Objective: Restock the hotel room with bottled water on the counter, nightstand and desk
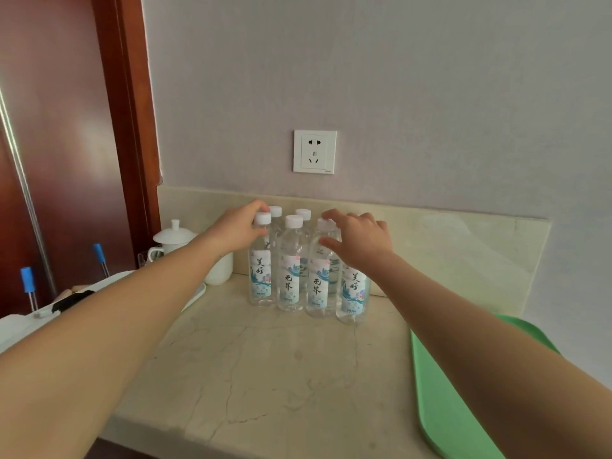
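Observation:
Several clear water bottles with white caps and blue-white labels stand in a tight cluster on the beige marble counter [251, 366], near the back wall. My left hand [239, 226] grips the neck of the leftmost front bottle [261, 276], fingers curled over just below its cap. My right hand [359, 238] reaches over the right side of the cluster with fingers spread; its thumb touches the neck of a front bottle [317, 286]. My right forearm hides part of the rightmost bottle [353, 296].
A green tray [443, 402] lies on the counter at the right front. Left of the bottles stand a white lidded cup [174, 238] and a white jar [220, 270] on a white tray. A wall socket [314, 151] is above. A dark wooden door frame rises at left.

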The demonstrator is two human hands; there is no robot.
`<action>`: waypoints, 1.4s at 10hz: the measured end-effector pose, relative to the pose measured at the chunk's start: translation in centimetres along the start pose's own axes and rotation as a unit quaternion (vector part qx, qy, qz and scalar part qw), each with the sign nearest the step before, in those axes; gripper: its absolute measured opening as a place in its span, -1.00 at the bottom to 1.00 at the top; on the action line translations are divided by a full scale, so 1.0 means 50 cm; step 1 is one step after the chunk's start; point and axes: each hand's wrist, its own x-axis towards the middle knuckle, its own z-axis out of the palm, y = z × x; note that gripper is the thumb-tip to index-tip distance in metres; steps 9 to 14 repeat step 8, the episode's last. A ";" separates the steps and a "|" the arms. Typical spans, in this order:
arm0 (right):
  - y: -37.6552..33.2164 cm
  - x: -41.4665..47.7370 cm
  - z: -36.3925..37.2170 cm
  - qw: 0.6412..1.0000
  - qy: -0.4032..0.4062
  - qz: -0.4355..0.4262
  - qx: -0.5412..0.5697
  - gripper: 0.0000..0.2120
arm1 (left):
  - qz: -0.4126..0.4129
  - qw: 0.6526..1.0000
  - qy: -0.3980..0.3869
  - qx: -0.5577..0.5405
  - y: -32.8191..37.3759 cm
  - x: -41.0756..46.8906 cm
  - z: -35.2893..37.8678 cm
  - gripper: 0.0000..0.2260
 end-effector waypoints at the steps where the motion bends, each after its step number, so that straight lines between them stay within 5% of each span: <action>1: 0.000 0.007 0.001 0.999 -0.009 -0.004 0.031 -0.50 | -0.001 0.999 0.007 -0.040 -0.003 0.002 0.005 -0.68; 5: 0.003 0.005 0.002 0.999 -0.002 -0.009 0.038 -0.46 | 0.014 1.000 -0.004 -0.021 -0.008 0.000 0.005 -0.65; 7: 0.014 -0.024 -0.013 0.998 0.012 -0.006 0.065 -0.40 | 0.025 0.997 0.062 0.043 0.038 -0.013 0.022 -0.51; 8: 0.026 -0.038 -0.021 0.997 0.035 -0.011 0.070 -0.40 | 0.092 0.987 0.123 0.046 0.072 -0.024 0.032 -0.46; 14: 0.026 -0.038 -0.021 0.997 0.035 -0.011 0.070 -0.40 | 0.092 0.987 0.123 0.046 0.072 -0.024 0.032 -0.46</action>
